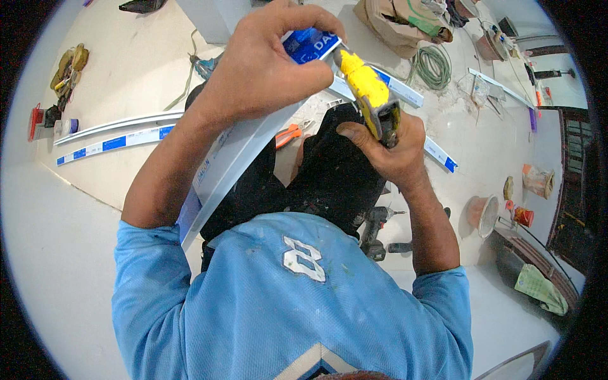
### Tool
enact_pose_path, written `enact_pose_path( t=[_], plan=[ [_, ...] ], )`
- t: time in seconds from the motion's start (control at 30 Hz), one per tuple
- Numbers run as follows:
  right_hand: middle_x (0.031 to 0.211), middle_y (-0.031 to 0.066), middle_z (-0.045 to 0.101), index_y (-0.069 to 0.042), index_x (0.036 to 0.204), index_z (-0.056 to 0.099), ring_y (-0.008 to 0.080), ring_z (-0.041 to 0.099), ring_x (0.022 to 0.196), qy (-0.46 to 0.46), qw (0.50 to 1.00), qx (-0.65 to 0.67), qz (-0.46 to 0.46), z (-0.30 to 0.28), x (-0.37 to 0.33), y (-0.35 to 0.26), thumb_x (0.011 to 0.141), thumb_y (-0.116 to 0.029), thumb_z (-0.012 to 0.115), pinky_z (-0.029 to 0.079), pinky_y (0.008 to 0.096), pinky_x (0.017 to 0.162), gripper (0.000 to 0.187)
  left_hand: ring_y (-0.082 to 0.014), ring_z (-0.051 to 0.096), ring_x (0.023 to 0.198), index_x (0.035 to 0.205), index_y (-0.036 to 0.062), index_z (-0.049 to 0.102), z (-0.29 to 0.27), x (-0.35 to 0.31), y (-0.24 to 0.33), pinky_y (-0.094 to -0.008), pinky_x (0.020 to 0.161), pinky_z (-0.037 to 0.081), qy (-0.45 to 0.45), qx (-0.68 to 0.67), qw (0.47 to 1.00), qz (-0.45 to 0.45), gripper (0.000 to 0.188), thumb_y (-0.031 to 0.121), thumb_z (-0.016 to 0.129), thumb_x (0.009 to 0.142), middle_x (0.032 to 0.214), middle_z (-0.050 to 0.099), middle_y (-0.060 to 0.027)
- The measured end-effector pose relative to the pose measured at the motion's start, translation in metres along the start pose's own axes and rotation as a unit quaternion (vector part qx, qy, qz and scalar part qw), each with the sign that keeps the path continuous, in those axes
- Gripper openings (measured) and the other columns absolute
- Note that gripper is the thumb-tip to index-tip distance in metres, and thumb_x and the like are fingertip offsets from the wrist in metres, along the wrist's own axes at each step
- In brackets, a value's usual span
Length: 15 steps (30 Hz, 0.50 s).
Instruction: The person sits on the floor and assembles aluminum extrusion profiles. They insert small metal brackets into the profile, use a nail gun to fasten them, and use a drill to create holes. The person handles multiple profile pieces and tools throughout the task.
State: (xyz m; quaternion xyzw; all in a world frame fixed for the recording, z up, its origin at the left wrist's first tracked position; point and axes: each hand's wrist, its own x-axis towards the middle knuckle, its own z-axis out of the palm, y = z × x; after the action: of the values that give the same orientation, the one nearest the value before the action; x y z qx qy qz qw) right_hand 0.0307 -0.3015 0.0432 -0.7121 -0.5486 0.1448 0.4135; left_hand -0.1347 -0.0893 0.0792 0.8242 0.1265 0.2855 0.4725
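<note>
Two hands of mine meet over one long white trim strip [253,142], which slants up from beside my left sleeve to the top of the view, above my dark trousers [329,171]. It is a thin, flat-faced plastic channel with a blue printed label near its upper end. My left hand [266,63] pinches that upper end, thumb and fingers clenched over the label, so the very tip is hidden. My right hand [389,149] is wrapped around a yellow utility knife [370,95], its nose pointing at the strip's end just beside my left fingers; I cannot make out the blade itself. Two more white strips [120,130] lie on the floor to my left. Orange-handled pliers [290,134] peek out beyond the strip, partly covered.
</note>
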Motion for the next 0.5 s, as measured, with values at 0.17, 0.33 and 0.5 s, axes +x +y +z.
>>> enact_pose_path(
  t=[0.17,0.33,0.5],
  plan=[
    [0.077,0.0109,0.064,-0.006,0.095,0.065,0.0334,0.067,0.067,0.110,0.963,-0.221,-0.113,-0.008,0.003,-0.016,0.081,-0.036,0.101,0.052,0.0453,0.061,0.049,-0.0110,0.070,0.107,0.122,0.0067,0.079,-0.001,-0.001,-0.007,-0.0296,0.099,0.055,0.023,0.090,0.995,0.040,0.040,0.004,0.077,0.082,0.118,0.077,-0.0039],
    [0.098,0.0165,0.069,-0.003,0.106,0.068,0.0363,0.072,0.087,0.044,0.977,-0.199,0.058,-0.011,-0.019,-0.025,0.085,-0.028,0.096,0.055,0.0491,0.073,0.044,-0.0114,0.071,0.108,0.121,0.0074,0.080,0.001,-0.001,-0.002,-0.0293,0.099,0.054,0.016,0.019,0.999,-0.021,0.040,0.005,0.077,0.082,0.118,0.077,-0.0037],
    [0.114,0.0216,0.071,0.001,0.127,0.069,0.0416,0.073,0.102,-0.037,0.968,-0.236,0.081,-0.036,-0.033,-0.042,0.093,-0.017,0.086,0.057,0.0538,0.086,0.042,-0.0117,0.070,0.107,0.120,0.0090,0.081,0.004,0.001,-0.003,-0.0292,0.098,0.054,0.031,0.049,0.998,0.010,0.039,0.005,0.077,0.081,0.116,0.077,-0.0040]
  ],
)
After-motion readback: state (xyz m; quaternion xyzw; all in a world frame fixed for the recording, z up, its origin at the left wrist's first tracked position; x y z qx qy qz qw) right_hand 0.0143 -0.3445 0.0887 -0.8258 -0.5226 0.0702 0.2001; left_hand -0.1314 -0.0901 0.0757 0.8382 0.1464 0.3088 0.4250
